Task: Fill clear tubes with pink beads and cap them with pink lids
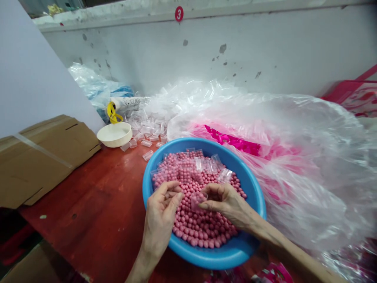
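Note:
A blue basin (256, 188) holds a heap of round pink beads (203, 230). Over the beads, my right hand (225, 200) pinches a small clear plastic box (196, 201) between thumb and fingers. Pink shows through the box's wall. My left hand (160, 212) is just left of the box, thumb and fingers drawn together; whether a bead is between them I cannot make out. Several clear boxes (206, 165) lie on the beads toward the basin's far side, some with pink beads showing in or through them.
Loose clear boxes (150, 127) are piled behind the basin, beside a white round lid (114, 135) and yellow-handled scissors (113, 113). A large clear plastic bag (318, 165) spreads at right. Folded cardboard (47, 153) sits on the red table (97, 204) at left.

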Tool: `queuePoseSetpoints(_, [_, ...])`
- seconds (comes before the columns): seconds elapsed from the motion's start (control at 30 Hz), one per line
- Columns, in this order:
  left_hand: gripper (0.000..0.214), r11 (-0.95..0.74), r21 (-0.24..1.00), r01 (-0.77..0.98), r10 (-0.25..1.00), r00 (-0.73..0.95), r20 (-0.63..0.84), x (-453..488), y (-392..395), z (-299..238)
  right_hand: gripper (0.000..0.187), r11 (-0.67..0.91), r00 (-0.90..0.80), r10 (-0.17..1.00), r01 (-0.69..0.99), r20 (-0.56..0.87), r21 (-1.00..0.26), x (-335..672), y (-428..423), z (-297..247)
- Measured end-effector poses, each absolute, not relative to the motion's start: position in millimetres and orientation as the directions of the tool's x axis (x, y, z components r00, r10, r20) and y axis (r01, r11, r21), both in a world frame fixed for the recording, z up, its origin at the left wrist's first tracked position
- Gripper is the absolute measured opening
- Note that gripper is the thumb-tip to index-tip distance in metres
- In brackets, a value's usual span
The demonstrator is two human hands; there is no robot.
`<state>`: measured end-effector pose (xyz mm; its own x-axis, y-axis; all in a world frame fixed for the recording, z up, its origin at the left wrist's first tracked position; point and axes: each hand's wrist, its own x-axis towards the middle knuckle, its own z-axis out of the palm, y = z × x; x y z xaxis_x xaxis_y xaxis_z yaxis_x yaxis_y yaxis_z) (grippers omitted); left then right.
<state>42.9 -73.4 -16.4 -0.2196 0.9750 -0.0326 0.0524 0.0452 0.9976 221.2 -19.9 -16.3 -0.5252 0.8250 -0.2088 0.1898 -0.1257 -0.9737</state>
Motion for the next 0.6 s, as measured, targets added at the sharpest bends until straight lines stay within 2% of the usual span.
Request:
queuePoseSetpoints(0.1, [0.021, 0.039, 0.997, 0.064, 0.976, -0.218, -0.025, 42.9, -73.6, -16.2, 0.026, -0.04, -0.514, 0.839, 0.267, -0.178, -0.963, 222.1, -13.0, -15.0])
queuePoseSetpoints(0.17, [0.021, 0.034, 0.997, 0.062, 0.976, -0.215, -0.02, 43.2, -73.2, -16.1, 0.03, 0.095, -0.466, 0.88, 0.354, -0.088, -0.93, 221.9, -4.4, -12.5])
queuePoseSetpoints(0.3, [0.021, 0.039, 0.998, 0.058, 0.977, -0.213, -0.026, 43.6, -72.4, -16.5, 0.029, 0.323, -0.388, 0.915, 0.536, 0.112, -0.78, 214.2, 16.1, -16.9])
queuePoseSetpoints(0.47, [0.02, 0.034, 0.996, 0.081, 0.98, -0.197, -0.017, 42.4, -73.0, -17.9, 0.024, 0.437, -0.521, 0.847, 0.564, 0.109, -0.701, 197.1, 29.2, -40.0])
queuePoseSetpoints(0.6, [0.018, 0.027, 0.994, 0.107, 0.982, -0.187, -0.007, 42.0, -73.6, -18.1, 0.012, 0.516, -0.603, 0.793, 0.581, 0.093, -0.63, 205.4, 34.0, -36.6])
